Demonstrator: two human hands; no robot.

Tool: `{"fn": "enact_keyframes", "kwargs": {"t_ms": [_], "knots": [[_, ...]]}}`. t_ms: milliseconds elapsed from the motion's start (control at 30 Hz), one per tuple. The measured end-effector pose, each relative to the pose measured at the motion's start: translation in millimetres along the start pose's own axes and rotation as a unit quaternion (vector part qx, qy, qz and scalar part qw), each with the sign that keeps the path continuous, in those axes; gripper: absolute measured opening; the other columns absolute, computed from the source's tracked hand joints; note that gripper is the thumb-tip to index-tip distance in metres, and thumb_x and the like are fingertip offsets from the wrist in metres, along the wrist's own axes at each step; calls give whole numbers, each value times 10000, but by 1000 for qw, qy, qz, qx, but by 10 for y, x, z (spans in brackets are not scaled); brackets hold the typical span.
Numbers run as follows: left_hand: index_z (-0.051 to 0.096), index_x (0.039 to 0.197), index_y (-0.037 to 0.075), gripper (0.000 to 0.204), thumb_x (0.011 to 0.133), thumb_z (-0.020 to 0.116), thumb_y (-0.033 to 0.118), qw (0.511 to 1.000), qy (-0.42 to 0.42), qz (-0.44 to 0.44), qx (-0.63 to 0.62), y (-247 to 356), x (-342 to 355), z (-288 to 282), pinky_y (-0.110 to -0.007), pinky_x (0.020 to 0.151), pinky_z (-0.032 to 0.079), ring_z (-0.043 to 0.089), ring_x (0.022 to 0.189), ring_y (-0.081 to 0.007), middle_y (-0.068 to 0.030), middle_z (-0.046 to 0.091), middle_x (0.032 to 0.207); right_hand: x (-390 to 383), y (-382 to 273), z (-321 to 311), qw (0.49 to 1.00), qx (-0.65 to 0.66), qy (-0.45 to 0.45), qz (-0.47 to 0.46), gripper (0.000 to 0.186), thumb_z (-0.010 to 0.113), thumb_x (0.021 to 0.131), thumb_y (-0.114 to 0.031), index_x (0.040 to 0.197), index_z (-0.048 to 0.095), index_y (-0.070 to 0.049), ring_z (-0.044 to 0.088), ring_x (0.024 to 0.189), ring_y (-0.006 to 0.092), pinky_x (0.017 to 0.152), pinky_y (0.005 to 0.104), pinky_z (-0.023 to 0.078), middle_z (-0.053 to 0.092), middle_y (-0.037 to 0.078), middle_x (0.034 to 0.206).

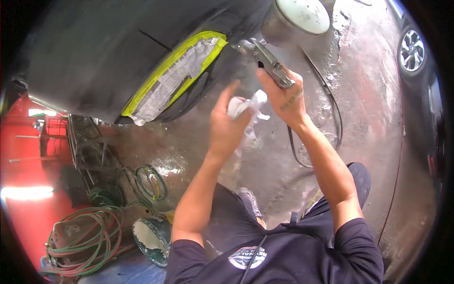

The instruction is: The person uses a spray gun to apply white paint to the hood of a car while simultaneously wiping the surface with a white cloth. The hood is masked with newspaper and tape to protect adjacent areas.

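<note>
My right hand (289,97) is wrapped round the handle of a metal spray gun (270,61). The gun's front end points up and left, close to a dark car body panel (99,52). On that panel, a long light-shaped area is covered with printed paper (165,87) and edged with bright yellow-green tape (156,71). Lower and to the left of the gun, my left hand (226,125) grips a crumpled white cloth or paper wipe (257,102), with its index finger stretched out. Part of the wipe is hidden by the fingers.
A dark hose (339,113) loops across the floor below my right hand. A pale round-topped bucket (302,16) stands beyond the gun. Coiled green and red hoses (90,241) and a paint-stained bucket (153,241) lie lower left. Another car's wheel (412,50) is at the right.
</note>
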State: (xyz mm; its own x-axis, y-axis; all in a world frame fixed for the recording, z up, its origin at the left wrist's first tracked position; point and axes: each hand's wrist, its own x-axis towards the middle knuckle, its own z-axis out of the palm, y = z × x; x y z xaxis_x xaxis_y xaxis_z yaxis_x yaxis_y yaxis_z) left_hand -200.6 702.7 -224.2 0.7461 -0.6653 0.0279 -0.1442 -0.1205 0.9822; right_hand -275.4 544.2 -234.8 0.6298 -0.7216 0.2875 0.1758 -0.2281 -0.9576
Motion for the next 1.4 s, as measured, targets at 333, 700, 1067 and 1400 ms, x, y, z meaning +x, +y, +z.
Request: {"fn": "enact_keyframes", "kwargs": {"t_ms": [333, 700, 1067, 1400], "knots": [[505, 1522, -26, 658, 901, 720, 1, 991, 74, 103, 42, 287, 429, -164, -291, 830, 547, 667, 923, -142, -83, 702, 1100, 162, -154, 323, 998, 59, 11, -9, 309, 751, 957, -258, 1111, 753, 10, 639, 713, 125, 692, 332, 524, 728, 81, 777], [701, 1193, -21, 313, 887, 695, 50, 996, 12, 55, 72, -190, 330, -108, -353, 744, 560, 711, 818, -197, -126, 746, 906, 239, 127, 175, 988, -135, 56, -54, 357, 724, 943, -278, 1154, 748, 9, 732, 741, 346, 724, 414, 560, 746, 210, 827], [644, 1357, -49, 524, 855, 695, 93, 954, 77, 189, 221, -408, 607, -199, -407, 941, 541, 714, 1038, -329, -240, 729, 1179, 282, 395, 144, 971, -197, -8, -134, 447, 734, 939, -291, 1263, 712, 15, 744, 781, 368, 774, 427, 576, 756, 246, 1023], [686, 1249, -13, 415, 857, 708, 120, 956, 46, 142, 252, -446, 513, -236, -427, 874, 564, 741, 969, -322, -233, 739, 1081, 240, 386, 223, 977, -171, -36, -123, 416, 736, 940, -282, 1243, 723, 3, 745, 781, 368, 764, 414, 572, 755, 244, 936]]}}
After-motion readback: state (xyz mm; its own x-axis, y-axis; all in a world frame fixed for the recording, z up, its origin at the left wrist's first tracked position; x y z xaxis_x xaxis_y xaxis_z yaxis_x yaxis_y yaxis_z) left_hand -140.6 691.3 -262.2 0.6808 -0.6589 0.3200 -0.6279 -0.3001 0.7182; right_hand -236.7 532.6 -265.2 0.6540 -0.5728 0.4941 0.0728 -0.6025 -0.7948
